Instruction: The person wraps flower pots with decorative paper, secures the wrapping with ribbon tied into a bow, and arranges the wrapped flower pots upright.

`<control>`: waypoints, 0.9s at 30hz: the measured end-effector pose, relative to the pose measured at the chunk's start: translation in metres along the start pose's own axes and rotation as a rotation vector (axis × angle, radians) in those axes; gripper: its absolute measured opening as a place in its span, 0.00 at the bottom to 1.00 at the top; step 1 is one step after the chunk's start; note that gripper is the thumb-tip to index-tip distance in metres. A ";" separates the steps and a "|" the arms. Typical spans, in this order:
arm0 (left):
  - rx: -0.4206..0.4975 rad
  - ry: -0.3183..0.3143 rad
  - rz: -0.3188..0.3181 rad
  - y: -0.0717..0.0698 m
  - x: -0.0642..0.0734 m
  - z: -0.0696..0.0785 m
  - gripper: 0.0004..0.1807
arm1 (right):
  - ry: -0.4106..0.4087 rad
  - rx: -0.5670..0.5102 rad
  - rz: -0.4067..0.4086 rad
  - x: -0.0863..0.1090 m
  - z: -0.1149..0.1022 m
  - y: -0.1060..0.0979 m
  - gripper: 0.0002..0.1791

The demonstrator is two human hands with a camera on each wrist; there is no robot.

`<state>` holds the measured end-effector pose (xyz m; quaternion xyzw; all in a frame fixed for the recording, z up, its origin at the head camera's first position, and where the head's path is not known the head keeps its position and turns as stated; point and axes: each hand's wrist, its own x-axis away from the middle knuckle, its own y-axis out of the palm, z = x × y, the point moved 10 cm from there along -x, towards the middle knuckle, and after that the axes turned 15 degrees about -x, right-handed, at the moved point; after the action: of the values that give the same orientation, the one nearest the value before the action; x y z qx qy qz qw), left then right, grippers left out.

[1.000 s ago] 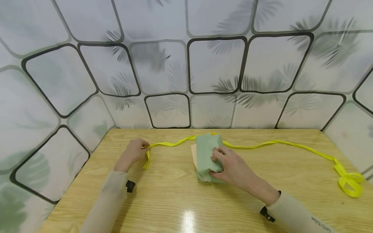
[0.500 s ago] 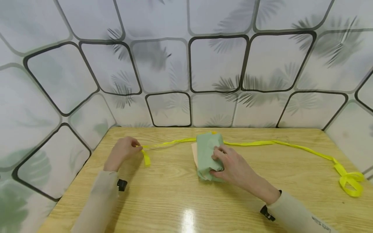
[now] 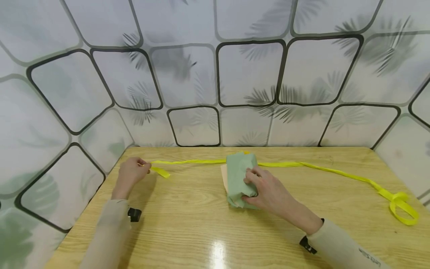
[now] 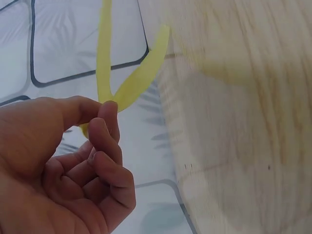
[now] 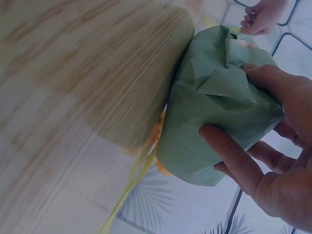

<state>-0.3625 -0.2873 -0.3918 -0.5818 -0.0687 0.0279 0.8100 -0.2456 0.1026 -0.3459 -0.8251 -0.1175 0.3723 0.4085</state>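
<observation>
Two hands work over the wood-grain surface (image 3: 188, 235), each with hold of something. At the left, the left hand (image 3: 131, 172) pinches a yellow ribbon (image 3: 188, 161) near one end between thumb and forefinger, its other fingers curled in loosely, and a short tail sticks out past the pinch. From there the ribbon runs nearly straight to the green package (image 3: 236, 177), which lies on the surface near the middle, towards the back. It shows again on the package's other side (whether it passes under or behind, I cannot tell) and goes on rightward to a loose loop (image 3: 403, 211) near the right edge. The right hand (image 3: 270, 190) grips the package from its right side, thumb at the crumpled near end and bent fingers on the wrapping. A beige card (image 3: 224, 178) peeks out along the package's left side, and a bit of orange frill (image 5: 162, 168) shows beside the ribbon at its far end. Both forearms wear pale sleeves (image 3: 107, 228), and a patterned backdrop (image 3: 248, 74) stands behind.
</observation>
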 end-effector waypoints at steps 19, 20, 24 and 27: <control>0.043 -0.145 0.168 -0.032 0.012 -0.045 0.23 | 0.022 0.005 -0.015 0.001 0.002 0.001 0.32; 0.042 -0.151 0.182 -0.035 0.012 -0.047 0.24 | 0.021 0.005 -0.016 0.000 0.002 0.001 0.32; 0.042 -0.173 0.218 -0.042 0.013 -0.053 0.25 | 0.026 0.002 -0.019 0.000 0.002 0.001 0.31; 0.065 -0.193 0.227 -0.046 0.014 -0.056 0.26 | 0.029 -0.007 -0.020 0.000 0.002 0.001 0.31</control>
<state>-0.3424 -0.3530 -0.3652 -0.5538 -0.0790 0.1771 0.8097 -0.2472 0.1033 -0.3474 -0.8305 -0.1214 0.3558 0.4110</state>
